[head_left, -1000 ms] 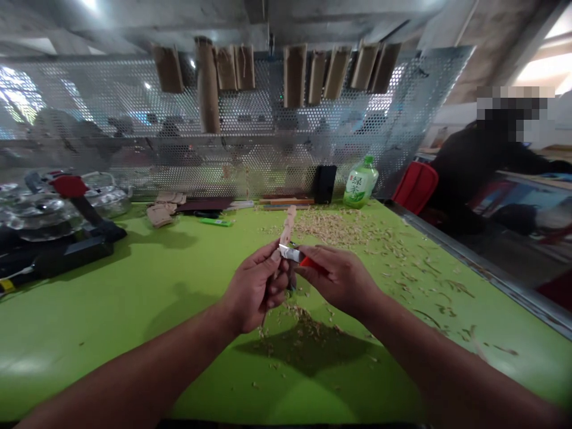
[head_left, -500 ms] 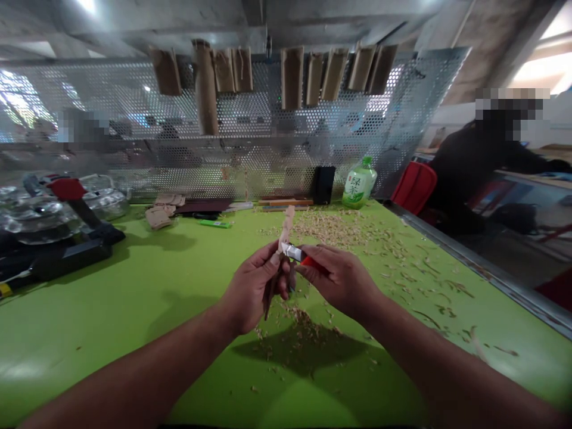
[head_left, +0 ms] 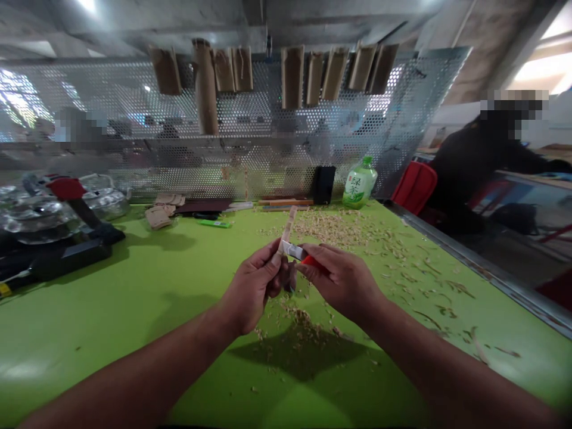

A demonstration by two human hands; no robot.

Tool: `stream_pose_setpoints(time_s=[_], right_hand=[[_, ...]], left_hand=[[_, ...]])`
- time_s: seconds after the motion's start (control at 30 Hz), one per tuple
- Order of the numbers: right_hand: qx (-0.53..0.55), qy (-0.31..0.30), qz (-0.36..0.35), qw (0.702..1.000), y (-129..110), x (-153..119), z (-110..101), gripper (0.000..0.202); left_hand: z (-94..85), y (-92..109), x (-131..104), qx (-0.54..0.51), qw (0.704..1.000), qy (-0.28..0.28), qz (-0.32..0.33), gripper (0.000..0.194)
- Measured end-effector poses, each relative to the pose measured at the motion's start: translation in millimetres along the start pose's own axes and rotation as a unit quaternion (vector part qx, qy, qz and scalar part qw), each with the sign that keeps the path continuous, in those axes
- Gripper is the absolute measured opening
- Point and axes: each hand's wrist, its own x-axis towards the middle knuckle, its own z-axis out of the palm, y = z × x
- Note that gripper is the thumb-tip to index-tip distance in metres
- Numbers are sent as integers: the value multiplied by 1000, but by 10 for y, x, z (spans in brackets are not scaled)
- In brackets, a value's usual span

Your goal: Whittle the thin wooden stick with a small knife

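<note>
Above the green table, my left hand is closed round a narrow pale strip of wood or bamboo, which sticks up from between thumb and fingers. My right hand grips the red handle of a utility knife. Its silver blade end meets the strip just above my left thumb. A dark patch, perhaps a finger covering, shows below the knife at the left fingertips; I cannot make it out. Pale shavings lie beneath both hands.
More shavings spread over the table's right side. At the back stand a green tea bottle and a black box-like object. A green cutter lies back left, near a black and red tool. One person sits at right.
The strip has turned slightly in my left hand, its top leaning a little more to the right, and its lower end no longer shows below the hand. Both hands keep their grip.
</note>
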Motion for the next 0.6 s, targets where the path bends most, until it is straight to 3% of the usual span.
stream_pose_setpoints(time_s=[0.2, 0.43, 0.6], right_hand=[[-39, 12, -8, 999, 19, 15, -24, 31], [77, -15, -63, 995, 25, 10, -12, 27], [90, 20, -13, 996, 49, 4, 31, 27]], left_hand=[[20, 23, -19, -19, 1000, -7, -22, 26], [-9, 48, -19, -80, 995, 0, -66, 27], [-12, 52, -3, -50, 997, 14, -56, 24]])
